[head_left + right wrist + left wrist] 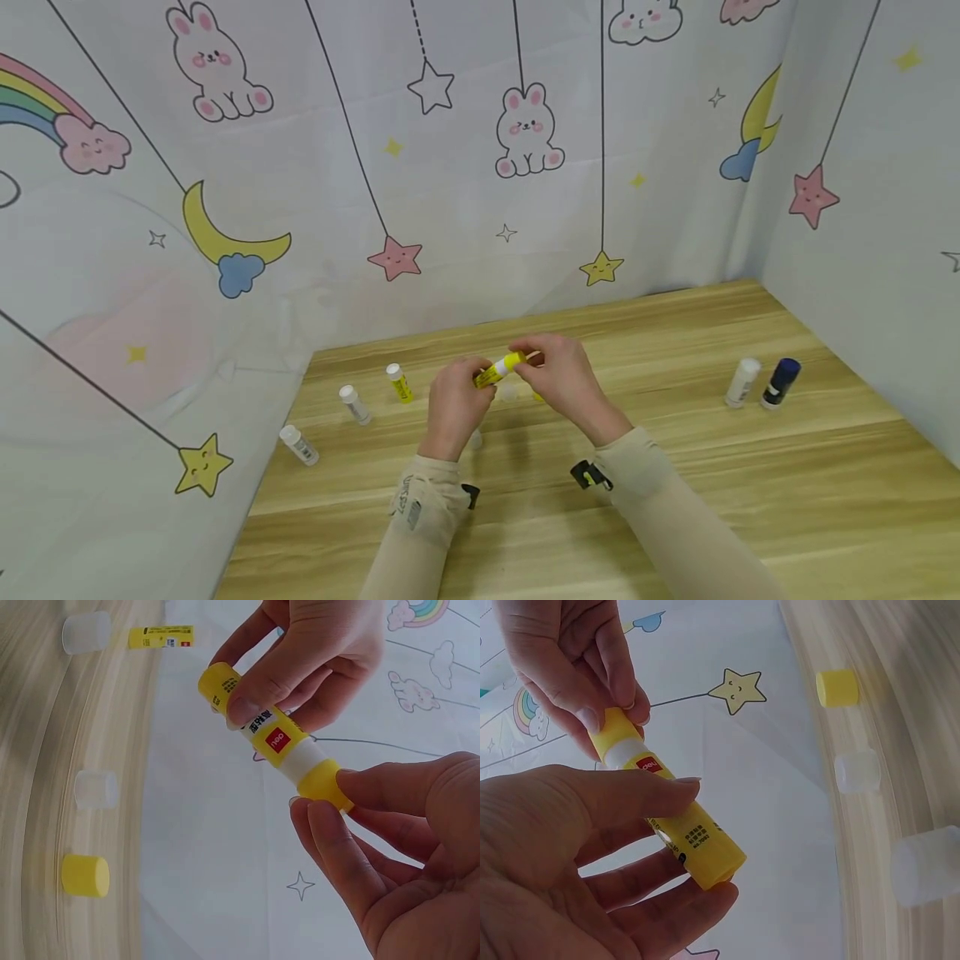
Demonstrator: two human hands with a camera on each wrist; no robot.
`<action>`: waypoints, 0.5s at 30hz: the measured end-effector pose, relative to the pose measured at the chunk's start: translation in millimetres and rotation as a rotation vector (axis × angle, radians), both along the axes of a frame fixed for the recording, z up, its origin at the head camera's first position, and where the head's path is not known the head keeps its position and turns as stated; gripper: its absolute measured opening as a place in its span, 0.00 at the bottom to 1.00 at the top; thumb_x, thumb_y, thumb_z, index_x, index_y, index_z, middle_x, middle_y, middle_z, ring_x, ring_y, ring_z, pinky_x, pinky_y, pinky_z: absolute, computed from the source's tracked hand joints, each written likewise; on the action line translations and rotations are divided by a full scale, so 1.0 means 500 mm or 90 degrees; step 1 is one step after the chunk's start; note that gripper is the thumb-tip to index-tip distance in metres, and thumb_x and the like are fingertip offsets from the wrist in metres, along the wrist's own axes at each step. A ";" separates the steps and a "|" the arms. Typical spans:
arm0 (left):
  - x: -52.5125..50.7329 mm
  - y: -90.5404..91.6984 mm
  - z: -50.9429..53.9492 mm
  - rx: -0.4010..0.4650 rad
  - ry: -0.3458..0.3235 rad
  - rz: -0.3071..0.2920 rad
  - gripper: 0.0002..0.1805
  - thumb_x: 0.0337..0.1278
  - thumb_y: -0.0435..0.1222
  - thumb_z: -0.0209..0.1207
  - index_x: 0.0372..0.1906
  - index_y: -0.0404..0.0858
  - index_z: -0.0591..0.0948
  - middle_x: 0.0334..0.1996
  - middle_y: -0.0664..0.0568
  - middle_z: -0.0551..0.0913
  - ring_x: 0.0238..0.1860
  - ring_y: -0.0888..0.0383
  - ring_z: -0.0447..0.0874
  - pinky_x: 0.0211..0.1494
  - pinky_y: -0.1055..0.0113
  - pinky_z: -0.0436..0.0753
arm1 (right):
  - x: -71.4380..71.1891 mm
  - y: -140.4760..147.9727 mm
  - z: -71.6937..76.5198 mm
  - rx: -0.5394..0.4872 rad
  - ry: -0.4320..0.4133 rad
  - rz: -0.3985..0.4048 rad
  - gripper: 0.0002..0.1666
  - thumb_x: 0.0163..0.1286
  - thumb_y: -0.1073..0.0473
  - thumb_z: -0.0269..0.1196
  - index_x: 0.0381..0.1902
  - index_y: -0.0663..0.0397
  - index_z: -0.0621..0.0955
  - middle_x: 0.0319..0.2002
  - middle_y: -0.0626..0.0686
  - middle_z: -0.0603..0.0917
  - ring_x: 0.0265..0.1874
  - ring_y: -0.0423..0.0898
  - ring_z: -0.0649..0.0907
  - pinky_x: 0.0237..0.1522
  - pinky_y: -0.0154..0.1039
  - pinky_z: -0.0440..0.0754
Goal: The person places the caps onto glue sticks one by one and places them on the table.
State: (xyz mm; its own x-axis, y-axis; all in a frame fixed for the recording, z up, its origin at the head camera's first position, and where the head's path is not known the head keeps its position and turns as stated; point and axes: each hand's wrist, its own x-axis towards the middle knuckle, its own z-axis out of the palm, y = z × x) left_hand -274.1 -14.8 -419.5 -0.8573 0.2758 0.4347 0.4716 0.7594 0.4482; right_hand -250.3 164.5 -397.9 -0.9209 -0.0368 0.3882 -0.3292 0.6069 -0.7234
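Slantwise, a yellow glue stick [502, 369] bridges left hand [459, 402] and right hand [567, 382].

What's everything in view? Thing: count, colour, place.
Table: 1, wood-toned, below tubes and caps
Held tube: 1, yellow and white, centre, raised
Opaque cap: 1, yellow, table centre
Translucent caps: 2, whitish, table centre
White-topped tube: 1, yellow, table left
White tubes: 3, white; two left, one right
Dark tube: 1, dark blue, beside right white one
Backdrop: sheet count unclear, white, printed, behind and beside table
Sleeves: 2, beige, lower centre
Wrist devices: 2, black, one by each sleeve
Left grip: 1, bare, round held tube's body
Right grip: 1, bare, pinching its short yellow end
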 end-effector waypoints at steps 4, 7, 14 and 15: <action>0.003 0.001 0.002 -0.001 0.012 -0.006 0.12 0.50 0.30 0.74 0.42 0.39 0.88 0.34 0.48 0.86 0.32 0.53 0.84 0.35 0.58 0.83 | 0.000 0.000 -0.001 0.005 -0.003 -0.001 0.16 0.64 0.65 0.72 0.51 0.53 0.87 0.45 0.51 0.88 0.37 0.48 0.88 0.33 0.38 0.86; 0.005 0.002 0.002 -0.003 0.019 -0.008 0.12 0.50 0.30 0.74 0.42 0.39 0.88 0.34 0.48 0.86 0.31 0.53 0.84 0.34 0.58 0.83 | 0.001 0.000 0.000 0.011 -0.003 -0.003 0.17 0.64 0.64 0.72 0.51 0.53 0.87 0.46 0.52 0.88 0.37 0.48 0.88 0.33 0.39 0.86; 0.007 0.003 -0.003 -0.007 0.029 -0.009 0.12 0.51 0.30 0.73 0.42 0.40 0.88 0.34 0.49 0.85 0.31 0.53 0.83 0.35 0.58 0.83 | 0.003 0.002 -0.002 0.013 -0.006 0.002 0.17 0.64 0.65 0.72 0.51 0.52 0.88 0.45 0.52 0.88 0.36 0.48 0.88 0.33 0.38 0.86; 0.007 0.003 -0.004 -0.006 0.029 -0.009 0.12 0.51 0.30 0.73 0.42 0.40 0.88 0.34 0.50 0.85 0.31 0.53 0.83 0.35 0.58 0.83 | 0.003 0.003 -0.002 0.013 -0.007 0.004 0.17 0.64 0.65 0.72 0.51 0.52 0.88 0.45 0.52 0.88 0.36 0.48 0.88 0.33 0.38 0.86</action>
State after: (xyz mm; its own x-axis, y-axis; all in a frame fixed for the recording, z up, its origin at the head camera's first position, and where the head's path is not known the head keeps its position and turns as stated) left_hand -270.7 -13.1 -421.6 -0.8328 0.2925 0.4701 0.5020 0.7569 0.4185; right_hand -248.9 165.8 -399.1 -0.9245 -0.0497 0.3778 -0.3253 0.6191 -0.7147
